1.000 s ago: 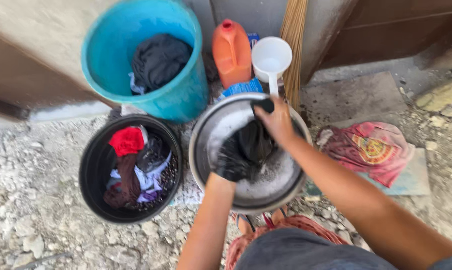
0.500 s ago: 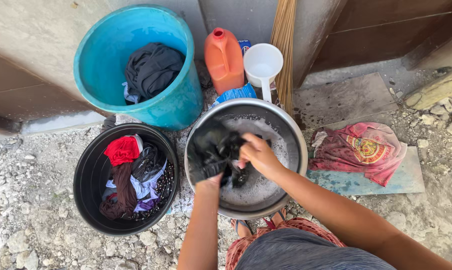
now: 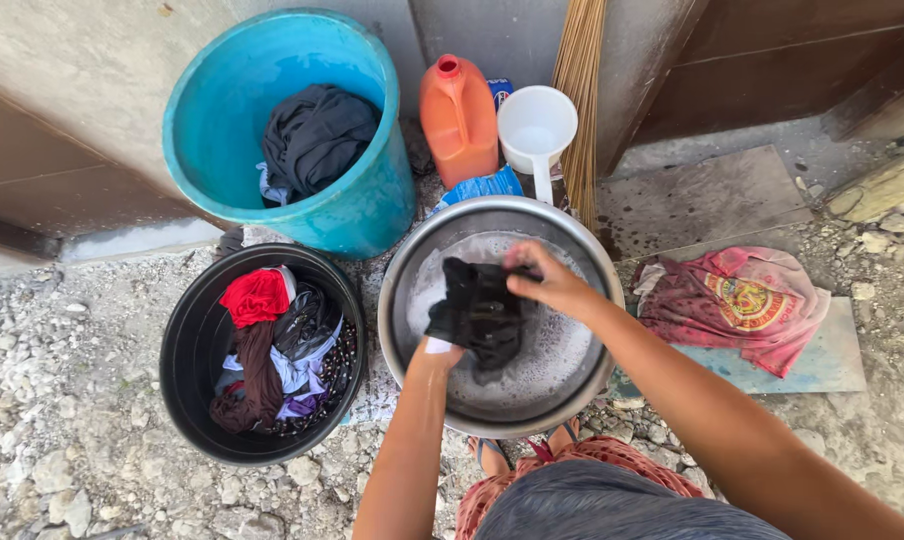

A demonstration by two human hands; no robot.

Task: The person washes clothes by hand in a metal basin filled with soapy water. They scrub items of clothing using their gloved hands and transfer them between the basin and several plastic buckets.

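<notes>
A wet black garment point(image 3: 482, 315) hangs over soapy water in a round metal basin point(image 3: 592, 270) on the ground. My left hand point(image 3: 438, 345) grips its lower left part and is mostly hidden by the cloth. My right hand point(image 3: 547, 280) pinches its upper right edge, fingers closed on the fabric. Both forearms reach in from the bottom of the view.
Left of the basin stands a black tub point(image 3: 187, 345) with red, brown and pale clothes. Behind are a teal bucket point(image 3: 372, 205) holding dark clothes, an orange jug point(image 3: 459, 110), a white scoop point(image 3: 537, 125) and a broom point(image 3: 582, 90). A pink cloth point(image 3: 742, 300) lies right, on gravel.
My right hand moved up and to the right along the black garment, and the cloth now hangs bunched between both hands instead of spread to the left.
</notes>
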